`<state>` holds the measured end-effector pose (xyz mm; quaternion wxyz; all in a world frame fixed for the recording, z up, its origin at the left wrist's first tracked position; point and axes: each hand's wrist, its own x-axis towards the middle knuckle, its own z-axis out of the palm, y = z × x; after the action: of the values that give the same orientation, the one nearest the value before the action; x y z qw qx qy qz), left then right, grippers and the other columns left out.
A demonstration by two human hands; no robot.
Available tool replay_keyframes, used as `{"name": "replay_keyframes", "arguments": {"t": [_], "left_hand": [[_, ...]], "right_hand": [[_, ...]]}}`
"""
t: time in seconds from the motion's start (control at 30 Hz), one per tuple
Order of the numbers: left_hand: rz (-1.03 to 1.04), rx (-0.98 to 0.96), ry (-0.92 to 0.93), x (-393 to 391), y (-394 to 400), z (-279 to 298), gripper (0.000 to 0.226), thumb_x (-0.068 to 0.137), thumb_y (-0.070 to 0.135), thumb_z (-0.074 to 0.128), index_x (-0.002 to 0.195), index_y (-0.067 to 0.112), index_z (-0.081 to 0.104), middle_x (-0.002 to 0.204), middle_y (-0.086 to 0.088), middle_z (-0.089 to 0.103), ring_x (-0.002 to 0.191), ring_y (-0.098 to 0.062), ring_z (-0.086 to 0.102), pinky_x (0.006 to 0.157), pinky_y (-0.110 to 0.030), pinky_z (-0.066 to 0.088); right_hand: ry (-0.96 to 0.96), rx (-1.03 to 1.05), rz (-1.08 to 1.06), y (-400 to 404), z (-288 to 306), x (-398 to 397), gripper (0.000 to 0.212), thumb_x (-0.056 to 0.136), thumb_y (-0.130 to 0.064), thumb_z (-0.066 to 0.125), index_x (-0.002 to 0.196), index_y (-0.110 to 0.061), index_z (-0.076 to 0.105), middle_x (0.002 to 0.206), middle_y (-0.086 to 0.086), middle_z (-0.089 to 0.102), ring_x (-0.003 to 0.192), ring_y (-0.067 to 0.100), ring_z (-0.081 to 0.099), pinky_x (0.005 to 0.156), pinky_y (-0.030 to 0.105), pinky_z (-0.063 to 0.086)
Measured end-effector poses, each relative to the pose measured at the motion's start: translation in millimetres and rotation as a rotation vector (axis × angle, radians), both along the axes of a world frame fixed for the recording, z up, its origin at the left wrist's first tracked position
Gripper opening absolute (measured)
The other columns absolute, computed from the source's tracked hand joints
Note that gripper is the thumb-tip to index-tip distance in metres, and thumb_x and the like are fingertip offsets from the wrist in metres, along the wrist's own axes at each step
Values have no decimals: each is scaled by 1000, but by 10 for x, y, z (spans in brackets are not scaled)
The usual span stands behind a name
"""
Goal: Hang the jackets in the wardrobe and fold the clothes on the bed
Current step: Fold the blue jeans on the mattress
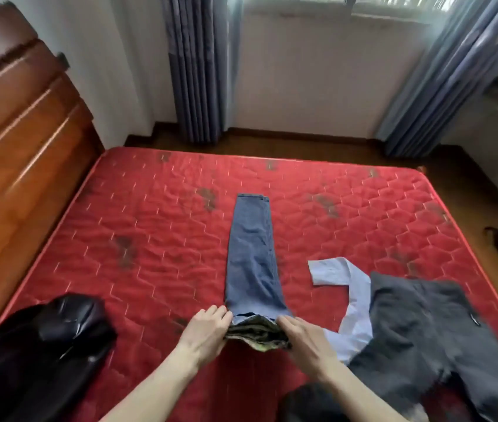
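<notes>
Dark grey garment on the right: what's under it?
A light blue shirt lies under the dark grey garment; one sleeve and a strip along its left edge stick out. The rest of the shirt is covered, so its extent can't be seen.

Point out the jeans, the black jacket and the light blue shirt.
jeans [252, 254]: head view, middle of the folded legs.
black jacket [58, 336]: head view, shiny upper part.
light blue shirt [358, 303]: head view, strip beside the grey garment.

Blue jeans [252, 257] lie lengthwise, legs stacked, midbed.
</notes>
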<state>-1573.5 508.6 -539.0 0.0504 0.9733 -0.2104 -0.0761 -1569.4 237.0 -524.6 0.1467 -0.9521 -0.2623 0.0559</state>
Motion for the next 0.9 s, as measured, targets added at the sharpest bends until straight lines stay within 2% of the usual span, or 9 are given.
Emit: {"name": "replay_keyframes", "arguments": {"t": [0.13,0.23,0.33,0.43,0.53,0.63,0.73,0.8,0.9], "left_hand": [[-29,20,229,-698,-140,-697,61,26,46,90,77,22,66,76,3,62,67,-19,63,54,-29,51],[-75,34,317,-1206,-224,-1199,64,25,46,89,80,22,65,77,2,62,68,-19,62,56,-31,51],[-94,56,375,-1613,-305,-1616,59,32,39,89,82,21,63,79,-1,61,72,-22,60,58,-34,51],[-154,69,397,-1880,-328,-1942,51,41,41,83,84,22,63,82,-1,61,76,-23,60,63,-36,53],[-178,-28,344,-2038,-332,-2160,43,66,55,65,92,21,65,90,0,64,84,-24,63,77,-38,55],[-115,-140,183,-1996,-457,-2344,42,86,39,60,121,17,66,124,-5,67,115,-27,63,102,-39,41],[-16,-175,162,-1820,-605,-2538,59,97,38,55,150,11,53,158,-8,49,149,-28,43,120,-44,29],[20,-168,204,-1730,-593,-2714,70,101,44,49,161,10,37,170,-8,30,159,-26,23,125,-47,22],[20,-180,238,-1724,-464,-2952,79,103,54,47,166,14,22,175,-6,13,162,-24,6,129,-46,15]], "right_hand": [[182,-85,12,-29,-802,-768,68,44,-30,82,105,-28,51,86,-12,66,75,13,68,53,25,51],[201,-140,73,-62,-1310,-1344,60,48,-28,76,104,-25,54,90,-9,59,79,17,64,50,28,51],[196,-188,96,-71,-1804,-1836,45,69,-27,59,114,-23,64,93,-4,58,84,21,60,46,29,50],[290,-263,87,-105,-2185,-2178,48,71,-35,51,117,-31,65,97,-5,60,86,20,62,47,29,50],[355,-306,83,-90,-2338,-2305,45,67,-57,54,104,-37,67,101,-8,65,80,19,67,61,33,54],[202,-161,-43,53,-2376,-2130,16,85,-44,60,89,-28,61,99,-5,59,86,21,63,76,34,42],[113,-53,-173,216,-2557,-1875,30,97,-31,53,122,-20,65,133,2,61,123,24,60,99,33,43],[127,-54,-180,234,-2770,-1808,50,106,-37,46,152,-19,49,162,4,42,152,25,37,119,39,33],[158,-102,-103,98,-3066,-1811,64,108,-53,38,165,-27,26,174,1,17,161,21,14,127,44,18]]}}
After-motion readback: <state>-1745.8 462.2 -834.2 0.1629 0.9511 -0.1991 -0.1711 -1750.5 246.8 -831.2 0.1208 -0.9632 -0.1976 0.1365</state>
